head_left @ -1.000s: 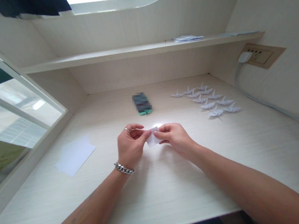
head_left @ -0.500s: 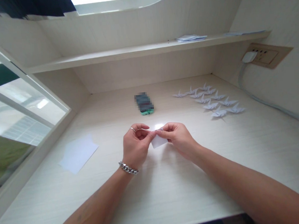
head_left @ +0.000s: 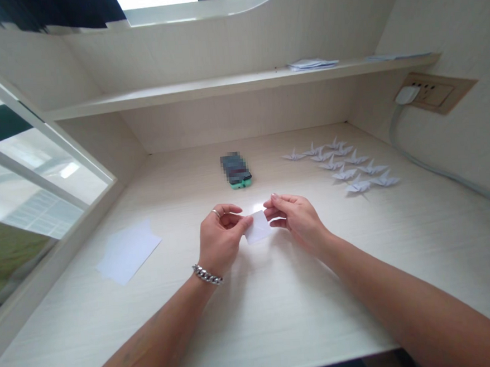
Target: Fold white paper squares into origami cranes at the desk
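A small folded white square of paper (head_left: 257, 228) is pinched at its left edge between the thumb and fingers of my left hand (head_left: 222, 232), which wears a ring and a chain bracelet. Beside the paper's right edge is my right hand (head_left: 295, 216), its fingers loosely curled and apart, with nothing visibly held in them. Faint creases run across the paper's face. Loose white paper sheets (head_left: 128, 252) lie on the desk to the left of my hands. Several folded white paper cranes (head_left: 344, 174) stand in a group at the back right.
A dark, pixelated object with a green edge (head_left: 240, 184) lies behind my hands. Above runs a shelf (head_left: 188, 93) bearing a stack of paper (head_left: 312, 63). A plug with a pale cable (head_left: 437, 170) sits in the socket (head_left: 442, 92) on the right wall.
My right hand has let go of the paper's right edge and moved slightly to the right, fingers loosened. My left hand still grips the paper, now more fully visible.
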### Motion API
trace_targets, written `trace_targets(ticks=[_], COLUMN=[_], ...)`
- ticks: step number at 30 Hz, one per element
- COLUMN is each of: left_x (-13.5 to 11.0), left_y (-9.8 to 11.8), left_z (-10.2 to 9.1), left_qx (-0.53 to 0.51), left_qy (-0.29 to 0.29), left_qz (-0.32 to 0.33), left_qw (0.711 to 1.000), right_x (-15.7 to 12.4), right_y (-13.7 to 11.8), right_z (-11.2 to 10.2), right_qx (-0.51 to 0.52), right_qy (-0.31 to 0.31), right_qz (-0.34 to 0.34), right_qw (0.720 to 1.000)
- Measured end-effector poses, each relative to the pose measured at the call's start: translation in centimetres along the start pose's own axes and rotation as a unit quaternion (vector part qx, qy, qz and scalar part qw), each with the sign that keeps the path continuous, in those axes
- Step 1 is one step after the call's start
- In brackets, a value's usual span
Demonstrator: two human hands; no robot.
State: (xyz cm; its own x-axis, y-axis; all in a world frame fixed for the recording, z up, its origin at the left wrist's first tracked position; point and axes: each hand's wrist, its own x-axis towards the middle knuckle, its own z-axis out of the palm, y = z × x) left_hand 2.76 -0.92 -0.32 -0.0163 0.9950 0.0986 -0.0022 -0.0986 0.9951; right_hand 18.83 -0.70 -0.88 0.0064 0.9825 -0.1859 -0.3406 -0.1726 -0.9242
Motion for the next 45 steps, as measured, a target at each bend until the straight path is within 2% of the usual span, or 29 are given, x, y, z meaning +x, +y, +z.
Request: trace_targets(ticks=[5,8,13,15,20,26,32,38,45], left_x=[0.1,0.1,0.3,0.4,0.8,0.9,1.2,0.6,0.4], left_y=[0.0,-0.1,-0.3,-0.4,-0.6,-0.5,-0.5,-0.3,-0.2], left_z=[-0.1,-0.1,-0.3,-0.5,-0.9,-1.0,-1.3,-0.8,-0.4], left_qx=[0.008,0.008,0.004,-0.001,-0.007,-0.007,-0.002,-0.03,-0.003], left_qy=[0.001,-0.012,-0.072,-0.074,-0.042,-0.035,-0.019,-0.112,-0.122], left_qz=[-0.008,-0.009,-0.017,-0.019,-0.015,-0.041,-0.035,-0.076,-0.086], left_qw=[1.0,1.0,0.997,0.997,0.999,0.999,0.999,0.99,0.989], right_x=[0.3,0.2,0.0,0.0,0.0,-0.1,0.1,0.1,0.2], right_y=[0.8,1.2,1.1,1.1,1.4,1.5,1.5,1.3,1.4], right_z=[-0.2,-0.1,0.0,0.0,0.0,0.2,-0.1,0.0,0.0], right_qx=[-0.104,-0.142,-0.186,-0.174,-0.179,-0.152,-0.141,-0.124,-0.155], right_qy=[-0.07,-0.047,-0.033,-0.048,-0.138,-0.12,-0.123,-0.08,-0.086], right_qz=[-0.055,-0.1,-0.143,-0.129,-0.054,-0.026,-0.043,-0.059,-0.069], right_qw=[0.991,0.984,0.971,0.975,0.973,0.981,0.981,0.987,0.982])
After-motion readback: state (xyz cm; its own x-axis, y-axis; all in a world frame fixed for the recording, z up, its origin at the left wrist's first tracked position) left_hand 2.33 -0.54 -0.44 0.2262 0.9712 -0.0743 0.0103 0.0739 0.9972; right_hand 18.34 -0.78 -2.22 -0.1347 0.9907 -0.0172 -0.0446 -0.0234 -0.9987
